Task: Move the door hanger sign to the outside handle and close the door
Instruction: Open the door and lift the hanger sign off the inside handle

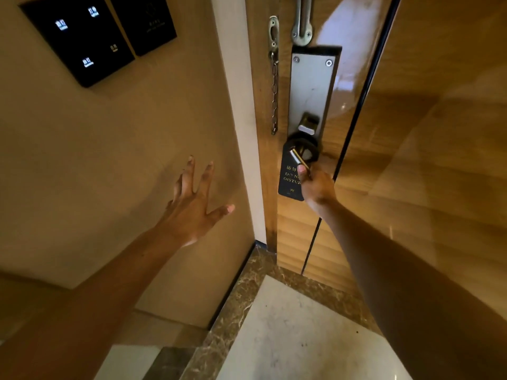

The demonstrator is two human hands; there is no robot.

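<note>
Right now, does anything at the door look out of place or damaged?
Nothing stands out. The sign hangs on the handle, the right hand grips the handle, the chain hangs straight down, and the left hand is open.

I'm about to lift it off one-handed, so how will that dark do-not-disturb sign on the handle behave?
The sign looks like a thin flat card, so probably light and fairly stiff, maybe bending slightly. It hangs by a cutout around the handle, so it will likely swing or snag when pulled. The right hand is on the handle; the left hand is free.
</note>
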